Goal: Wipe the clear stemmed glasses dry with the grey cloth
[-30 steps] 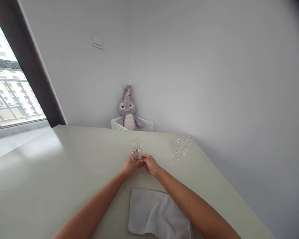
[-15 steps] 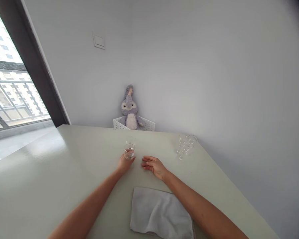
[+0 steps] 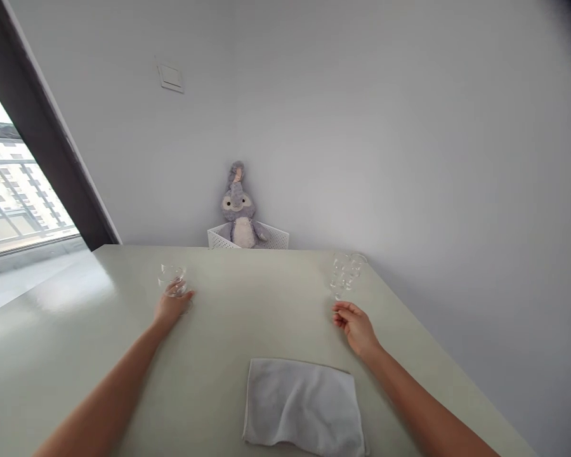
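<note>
On the left of the table, my left hand [image 3: 170, 308] is closed around a clear glass cup [image 3: 174, 282]. The cup's outline is smeared by motion. My right hand [image 3: 356, 327] is over the right side of the table, its fingers loosely curled with small gaps between them and nothing visible in them. Just beyond its fingertips stands a cluster of several clear glasses [image 3: 348, 271], close together near the table's right edge. Their separate outlines are hard to make out.
A folded grey cloth [image 3: 304, 406] lies on the pale glossy table [image 3: 247, 317] near me, between my forearms. Behind the far edge, a plush toy [image 3: 240, 219] sits in a white perforated basket [image 3: 276, 237]. Walls meet behind it; a window is at left.
My left hand has carried the glass cup left, away from the middle. My right hand has moved right to the glass cluster, its fingers now more curled. The view has shifted slightly.
</note>
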The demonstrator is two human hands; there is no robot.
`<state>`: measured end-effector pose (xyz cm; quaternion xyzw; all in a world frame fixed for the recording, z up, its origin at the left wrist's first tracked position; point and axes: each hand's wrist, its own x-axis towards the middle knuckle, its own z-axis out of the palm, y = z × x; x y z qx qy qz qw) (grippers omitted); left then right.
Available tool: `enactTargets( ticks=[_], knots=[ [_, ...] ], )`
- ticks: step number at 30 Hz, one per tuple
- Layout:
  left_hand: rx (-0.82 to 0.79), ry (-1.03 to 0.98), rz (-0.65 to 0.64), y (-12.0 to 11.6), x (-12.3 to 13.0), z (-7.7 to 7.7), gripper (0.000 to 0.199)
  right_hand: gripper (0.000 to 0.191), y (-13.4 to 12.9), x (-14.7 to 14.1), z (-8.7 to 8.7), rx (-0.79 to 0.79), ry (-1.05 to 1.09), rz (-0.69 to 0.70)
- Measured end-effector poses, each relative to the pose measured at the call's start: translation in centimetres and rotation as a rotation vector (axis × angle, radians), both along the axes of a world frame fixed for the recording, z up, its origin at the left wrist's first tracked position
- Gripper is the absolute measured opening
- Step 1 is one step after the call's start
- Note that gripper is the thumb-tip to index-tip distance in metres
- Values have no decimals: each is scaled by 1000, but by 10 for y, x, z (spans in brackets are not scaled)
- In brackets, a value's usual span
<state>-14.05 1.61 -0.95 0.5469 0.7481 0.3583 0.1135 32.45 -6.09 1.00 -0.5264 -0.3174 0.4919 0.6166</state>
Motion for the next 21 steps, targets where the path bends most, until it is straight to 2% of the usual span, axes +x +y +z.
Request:
enactTargets(
  ticks=[3, 5, 8, 11, 14, 17, 19, 21],
  knots=[
    [-32, -26, 0, 1, -4, -1, 40, 23, 11, 25, 1, 24, -6, -195],
    [-53, -10, 8, 2, -3, 0, 38, 30, 18, 34, 3, 9, -13, -212],
    [-28, -3, 13, -1, -2, 0, 33, 38, 28, 37, 6, -17, -29, -123],
    [42, -31, 63, -14, 0, 0, 37, 35, 35, 30, 4, -23, -49, -10],
    [133, -93, 233, -37, 11, 4, 42, 33, 38, 14, 0, -19, -67, 59],
    [361, -184, 442, -60, 32, 11, 36, 37, 33, -9, -1, -25, -56, 125],
    [454, -268, 432, -70, 49, 16, 33, 41, 26, -26, 0, -20, -61, 238],
    [441, -336, 360, -77, 64, 20, 31, 44, 18, -39, 2, -7, -89, 381]
  ],
)
